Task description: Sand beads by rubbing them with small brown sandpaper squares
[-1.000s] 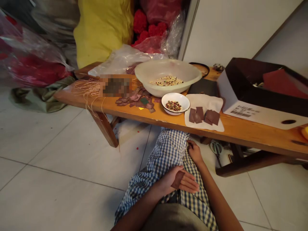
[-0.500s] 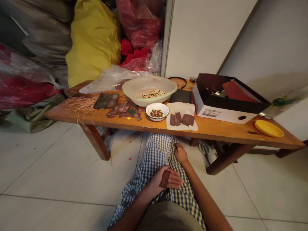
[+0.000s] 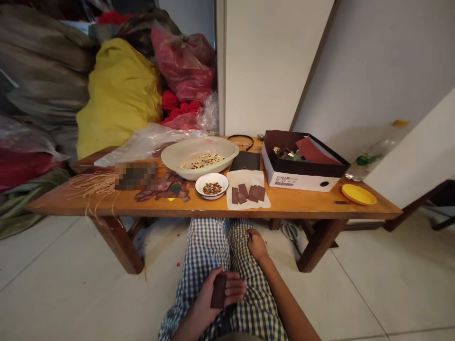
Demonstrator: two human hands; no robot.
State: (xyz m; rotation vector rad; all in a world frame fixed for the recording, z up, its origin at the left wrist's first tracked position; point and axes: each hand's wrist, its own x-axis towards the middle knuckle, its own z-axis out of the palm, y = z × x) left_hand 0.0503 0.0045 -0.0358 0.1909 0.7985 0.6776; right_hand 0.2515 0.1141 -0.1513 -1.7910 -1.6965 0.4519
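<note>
Nothing could be read except a barcode label (image 3: 284, 183) on the white side of the cardboard box (image 3: 309, 183), its digits too small to make out.

Blurred: pixelated patch (image 3: 136, 175) on wooden bench (image 3: 305, 208), object beneath unreadable.
Hidden: left hand (image 3: 203, 299) partly behind brown square (image 3: 219, 291).
Too small: box contents (image 3: 283, 152), possibly metal pieces.
Cut off: checked trousers (image 3: 258, 312), at bottom edge.

Dark brown rectangular piece (image 3: 219, 291), 6 o'clock, above blue-and-white gingham trousers (image 3: 208, 246); mustard-yellow sack (image 3: 119, 102), 10 o'clock; crimson plastic bag (image 3: 181, 61), 12 o'clock; round bright yellow plate (image 3: 359, 194), 3 o'clock.
</note>
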